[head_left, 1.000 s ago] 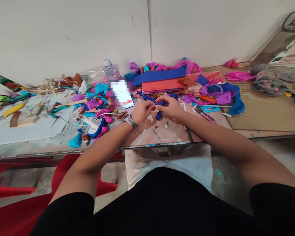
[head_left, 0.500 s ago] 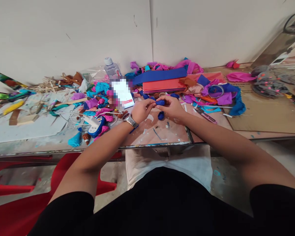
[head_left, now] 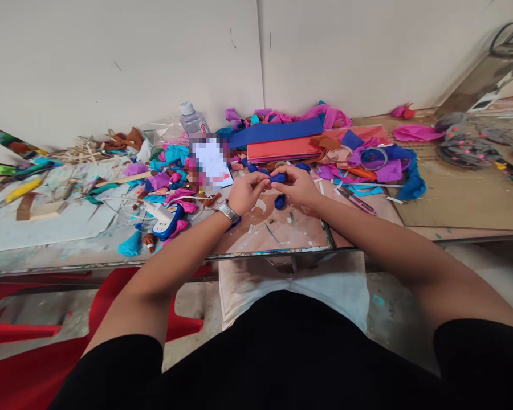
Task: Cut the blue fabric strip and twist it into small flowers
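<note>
Over the middle of the table, my left hand point(head_left: 247, 192) and my right hand point(head_left: 298, 185) meet around a small wad of dark blue crepe paper point(head_left: 277, 178). Fingertips of both hands pinch it, the left at its left end and the right from the other side. Part of the wad is hidden by the fingers. Just below the hands, a second dark blue crumpled ball point(head_left: 280, 201) lies on the table. A lit phone point(head_left: 214, 162), partly blurred out, stands beyond my left hand. To the right of my right hand lies a pink cutter knife point(head_left: 359, 202).
Crumpled coloured paper point(head_left: 171, 176) heaps along the left and back. Red paper sheets point(head_left: 282, 149) and a blue strip point(head_left: 277, 132) lie behind my hands, near a plastic bottle point(head_left: 194, 121). A power socket block point(head_left: 167, 221), a tape roll point(head_left: 373, 159) and a cardboard sheet point(head_left: 457, 199) surround the work spot.
Both hands keep their pinch on the blue crepe paper, with hardly any movement. The whole view has shifted very slightly.
</note>
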`<state>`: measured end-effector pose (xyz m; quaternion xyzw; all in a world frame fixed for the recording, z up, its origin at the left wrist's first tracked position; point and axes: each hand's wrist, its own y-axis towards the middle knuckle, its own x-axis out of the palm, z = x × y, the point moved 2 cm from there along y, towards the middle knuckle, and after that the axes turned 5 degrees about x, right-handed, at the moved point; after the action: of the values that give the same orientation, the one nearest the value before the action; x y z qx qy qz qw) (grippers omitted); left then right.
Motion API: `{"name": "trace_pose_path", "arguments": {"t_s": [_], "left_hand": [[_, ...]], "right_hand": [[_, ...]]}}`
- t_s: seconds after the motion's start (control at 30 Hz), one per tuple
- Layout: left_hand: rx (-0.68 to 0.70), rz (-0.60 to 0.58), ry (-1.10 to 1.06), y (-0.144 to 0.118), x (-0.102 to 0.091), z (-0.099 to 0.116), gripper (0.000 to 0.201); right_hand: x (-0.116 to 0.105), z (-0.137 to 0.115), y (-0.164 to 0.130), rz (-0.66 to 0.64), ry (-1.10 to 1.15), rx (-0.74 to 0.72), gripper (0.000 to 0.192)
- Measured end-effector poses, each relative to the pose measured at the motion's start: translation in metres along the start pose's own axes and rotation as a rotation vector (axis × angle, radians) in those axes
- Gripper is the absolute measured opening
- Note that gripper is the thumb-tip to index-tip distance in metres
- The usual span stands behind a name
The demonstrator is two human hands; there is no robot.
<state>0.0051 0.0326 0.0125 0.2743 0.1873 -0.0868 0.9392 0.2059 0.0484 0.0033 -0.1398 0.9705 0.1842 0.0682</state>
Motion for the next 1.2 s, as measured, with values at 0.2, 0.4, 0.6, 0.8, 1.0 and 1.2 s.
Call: {"name": "trace_pose_path", "arguments": {"t_s": [0.2, 0.4, 0.6, 0.8, 1.0, 1.2], "left_hand": [[-0.126, -0.005, -0.26, 0.002, 0.008, -0.006, 0.065], [0.007, 0.008, 0.022, 0.003, -0.001, -0.001, 0.05], [0.121, 0.084, 0.576, 0.0, -0.014, 0.017, 0.02], [0.034, 0.035, 0.634, 0.001, -0.013, 0.01, 0.017], [0.094, 0.051, 0.632, 0.001, -0.012, 0.009, 0.02], [0.207, -0.055, 0.545, 0.001, -0.01, 0.01, 0.036]], "right_hand": [[0.001, -0.001, 0.001, 0.035, 0.042, -0.006, 0.033], [0.0, 0.002, 0.003, 0.046, 0.032, 0.011, 0.034], [-0.002, 0.007, 0.006, 0.054, 0.018, -0.005, 0.033], [-0.002, 0.006, 0.005, 0.038, 0.009, 0.0, 0.035], [-0.001, 0.005, 0.004, 0.038, 0.033, -0.004, 0.034], [0.0, 0.003, 0.002, 0.053, 0.023, -0.011, 0.035]]}}
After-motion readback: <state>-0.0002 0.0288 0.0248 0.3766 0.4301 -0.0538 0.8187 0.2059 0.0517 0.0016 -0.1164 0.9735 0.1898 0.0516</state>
